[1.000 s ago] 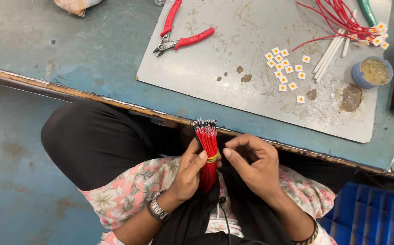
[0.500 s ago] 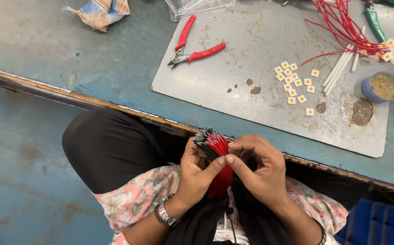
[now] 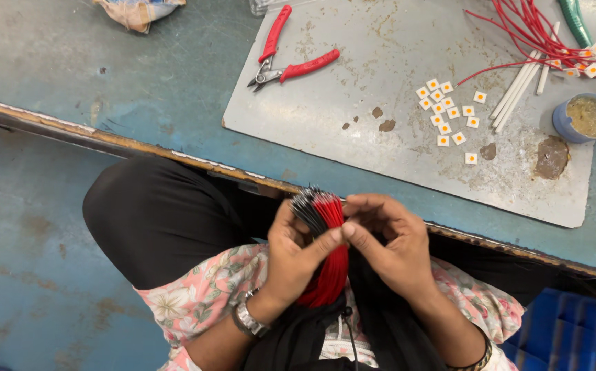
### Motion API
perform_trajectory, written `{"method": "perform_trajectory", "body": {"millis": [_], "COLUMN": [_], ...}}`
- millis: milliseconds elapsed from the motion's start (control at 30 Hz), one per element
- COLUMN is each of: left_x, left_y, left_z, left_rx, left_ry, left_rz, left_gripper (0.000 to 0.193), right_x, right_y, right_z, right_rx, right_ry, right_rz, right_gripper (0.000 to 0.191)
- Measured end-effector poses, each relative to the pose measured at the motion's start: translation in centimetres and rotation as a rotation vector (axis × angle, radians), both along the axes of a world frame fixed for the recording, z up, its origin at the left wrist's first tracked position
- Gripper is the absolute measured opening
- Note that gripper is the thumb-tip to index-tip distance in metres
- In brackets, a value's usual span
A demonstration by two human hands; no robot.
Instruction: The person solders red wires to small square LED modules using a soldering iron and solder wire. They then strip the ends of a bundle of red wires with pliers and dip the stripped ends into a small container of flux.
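The left hand [image 3: 296, 257] is clamping a bundle of red wires [image 3: 327, 254], its long axis standing upright; the right hand [image 3: 388, 244] is pinching its top from the opposite side.

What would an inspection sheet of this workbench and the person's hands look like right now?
Surface: worn teal table with a stained grey mat on top.
Job's things: bundle of red wires held upright over the lap, dark tips on top.
Clutter: red-handled cutters, small white square parts, white sticks, blue cup, crumpled wrapper.
Grips: left hand wrapped around the bundle, wristwatch on; right hand pinching at the wire tips.
Cables: loose red wires at the mat's far corner.
Surroundings: teal floor, blue crate.
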State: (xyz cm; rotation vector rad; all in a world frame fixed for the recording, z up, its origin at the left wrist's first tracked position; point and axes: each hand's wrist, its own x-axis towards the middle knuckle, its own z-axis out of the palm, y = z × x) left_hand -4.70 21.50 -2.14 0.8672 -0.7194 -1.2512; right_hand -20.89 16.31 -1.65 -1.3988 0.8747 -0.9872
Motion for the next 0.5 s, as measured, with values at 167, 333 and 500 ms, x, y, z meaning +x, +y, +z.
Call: {"method": "perform_trajectory", "body": {"millis": [167, 333, 500], "left_x": [4.4, 10.9, 11.8], "left_y": [-1.4, -1.9, -2.3], "left_z": [2.0, 4.6, 4.7], "left_rx": [-0.147, -0.257, -0.227], "left_ry": [0.162, 0.354, 0.454], "left_rz": [0.190, 0.382, 0.370], "left_gripper": [0.029, 0.029, 0.028], "right_x": [-1.2, -1.3, -0.8], "right_y": [0.0, 0.2, 0.3], "right_z": [0.3, 0.3, 0.0], "right_rx": [0.004, -0.013, -0.001], "right_ry": [-0.159, -0.098, -0.106], "right_rz": [-0.086, -0.087, -0.053], "right_gripper": [0.033, 0.031, 0.030]}}
